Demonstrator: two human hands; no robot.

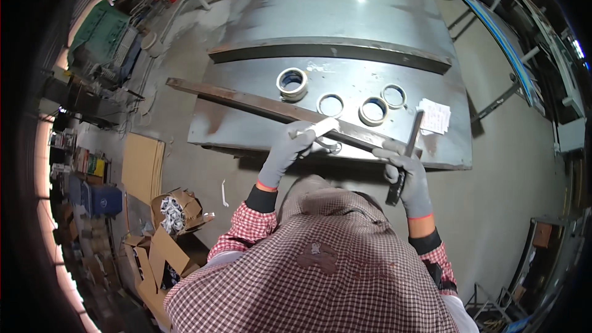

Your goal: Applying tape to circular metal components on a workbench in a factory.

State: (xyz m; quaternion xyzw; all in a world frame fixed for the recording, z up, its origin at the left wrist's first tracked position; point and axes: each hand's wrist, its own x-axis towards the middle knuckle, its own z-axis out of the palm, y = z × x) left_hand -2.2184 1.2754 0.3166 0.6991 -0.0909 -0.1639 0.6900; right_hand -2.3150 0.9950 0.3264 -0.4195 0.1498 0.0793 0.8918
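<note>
Checked cloth (271, 253) fills the foreground. Beyond, the gloved left hand (287, 153) pinches a pale strip (325, 126), contact with the metal bar (246, 102) unclear; the right hand (410, 177) grips a dark tool (414, 132). Tape rolls (293, 95) and illegible papers (435, 117) lie on the table (345, 73).

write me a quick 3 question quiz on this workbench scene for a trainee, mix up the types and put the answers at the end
1. Multiple choice: what lies to the right of the tape rolls on the metal table?
A) a blue bin
B) white papers
C) an open cardboard box

2. True or false: both of the person's hands are bare.

3. Short answer: which hand holds the long dark tool?

Key:
1. B
2. False: the left hand and the right hand wear grey gloves.
3. The right hand.
</note>
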